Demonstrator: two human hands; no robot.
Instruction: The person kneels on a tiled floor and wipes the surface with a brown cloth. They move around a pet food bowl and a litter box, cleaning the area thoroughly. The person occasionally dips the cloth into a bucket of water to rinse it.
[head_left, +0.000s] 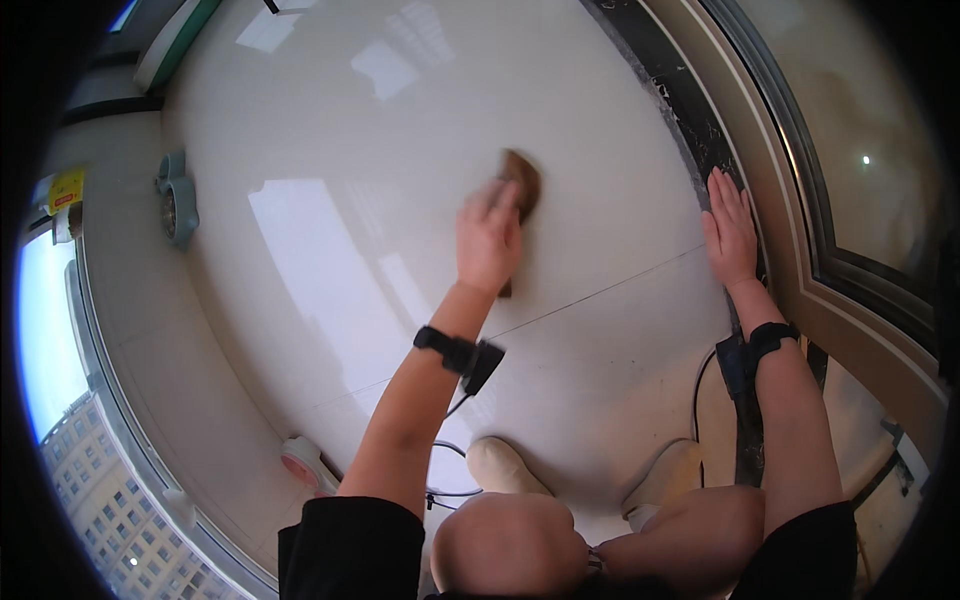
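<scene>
My left hand (491, 236) grips a brown hand brush (527, 180) low over the pale floor tiles (592, 150). Motion blurs both the hand and the brush, so its bristles cannot be made out; a short end of it shows below the palm. My right hand (730, 225) lies flat and empty, palm down on the black stone threshold (686, 97), with its fingers stretched out beside the door frame. Each wrist wears a black strapped device. My knees are bent, and two beige shoes (504, 463) stand on the tiles.
A glass door (870, 165) in a metal frame borders the right. Along the left wall sit a grey-green pet bowl stand (178, 206) and a white-and-pink object (301, 461). Black cables (457, 493) trail near my feet. A window (56, 315) lies far left.
</scene>
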